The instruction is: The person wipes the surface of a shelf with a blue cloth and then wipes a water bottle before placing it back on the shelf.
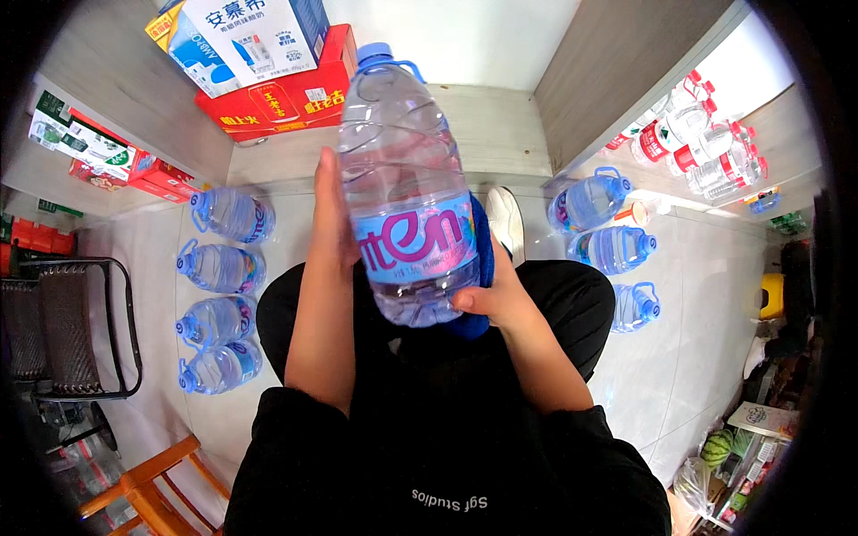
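Note:
I hold a large clear water bottle (407, 179) with a blue cap, blue carry handle and a blue-and-pink label, tilted away from me above my lap. My left hand (329, 219) lies flat along its left side. My right hand (496, 295) cups its base from the right, with a blue cloth (481, 259) pressed between the hand and the bottle. My legs in black trousers are beneath.
Several more big water bottles lie in a column on the floor at left (219, 304), and three at right (608, 246). Red and blue-white cartons (268, 71) stack ahead. Small red-labelled bottles (706, 143) lie at upper right. A black chair (67, 326) and wooden stool (147, 487) stand at left.

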Action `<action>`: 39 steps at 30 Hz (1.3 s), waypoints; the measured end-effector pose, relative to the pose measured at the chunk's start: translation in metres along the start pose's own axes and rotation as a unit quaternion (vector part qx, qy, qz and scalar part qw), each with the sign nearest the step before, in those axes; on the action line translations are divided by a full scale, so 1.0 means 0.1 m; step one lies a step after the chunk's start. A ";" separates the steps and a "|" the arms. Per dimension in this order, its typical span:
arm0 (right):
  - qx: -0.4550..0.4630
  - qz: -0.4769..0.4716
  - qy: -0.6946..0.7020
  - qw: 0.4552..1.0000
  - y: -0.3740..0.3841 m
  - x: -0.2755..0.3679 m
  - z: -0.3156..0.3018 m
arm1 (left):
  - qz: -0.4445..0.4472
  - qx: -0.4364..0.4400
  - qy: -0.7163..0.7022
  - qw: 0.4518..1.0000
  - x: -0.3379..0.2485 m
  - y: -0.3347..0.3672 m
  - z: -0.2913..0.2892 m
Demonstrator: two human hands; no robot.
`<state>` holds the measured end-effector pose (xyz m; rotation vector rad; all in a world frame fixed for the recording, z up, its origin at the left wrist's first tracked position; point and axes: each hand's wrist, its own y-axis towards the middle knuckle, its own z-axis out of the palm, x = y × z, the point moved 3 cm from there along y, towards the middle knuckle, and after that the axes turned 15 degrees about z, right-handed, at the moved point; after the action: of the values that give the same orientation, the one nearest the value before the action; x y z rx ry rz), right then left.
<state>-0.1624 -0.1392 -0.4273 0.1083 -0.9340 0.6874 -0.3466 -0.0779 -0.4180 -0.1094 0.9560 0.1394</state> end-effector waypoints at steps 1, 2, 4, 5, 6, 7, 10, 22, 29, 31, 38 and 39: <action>0.003 -0.001 -0.004 1.000 0.02 0.03 0.02 | 0.005 0.000 -0.002 1.000 -0.04 -0.06 0.04; -0.035 -0.044 -0.061 0.997 0.03 0.09 0.00 | 0.038 0.042 0.004 0.998 -0.07 -0.08 0.11; -0.093 -0.112 -0.163 0.976 0.05 0.13 -0.11 | 0.059 0.080 0.043 0.994 0.03 -0.06 0.14; -0.090 -0.109 -0.165 0.976 0.06 0.14 -0.12 | 0.059 0.051 0.007 0.997 0.11 -0.08 0.13; -0.117 -0.120 -0.267 0.949 0.06 0.16 -0.12 | 0.068 0.042 0.015 0.997 0.17 -0.09 0.14; -0.141 -0.130 -0.366 0.910 0.06 0.18 -0.10 | 0.075 0.032 0.023 0.996 0.20 -0.10 0.16; -0.153 -0.131 -0.380 0.903 0.07 0.09 -0.08 | 0.060 0.022 -0.023 0.998 0.28 -0.10 0.14; -0.113 0.057 -0.033 0.991 0.22 -0.02 -0.37 | 0.066 0.072 -0.100 0.990 0.32 -0.15 0.15; -0.123 0.112 0.117 0.979 0.28 -0.12 -0.54 | 0.001 0.081 -0.157 0.984 0.36 -0.15 0.17; -0.116 0.121 0.137 0.976 0.30 -0.15 -0.55 | -0.010 0.080 -0.169 0.982 0.31 -0.18 0.21; -0.155 0.007 -0.443 0.883 0.24 -0.33 -0.61 | 0.012 -0.001 -0.157 0.987 0.26 -0.05 0.12; -0.111 -0.064 -0.520 0.845 0.28 -0.40 -0.53 | 0.022 -0.028 -0.151 0.988 0.25 -0.05 0.11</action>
<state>-0.1574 -0.1177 -0.4955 0.3556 -2.0279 0.3498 -0.3227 -0.0796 -0.4317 -0.1155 0.6532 0.2171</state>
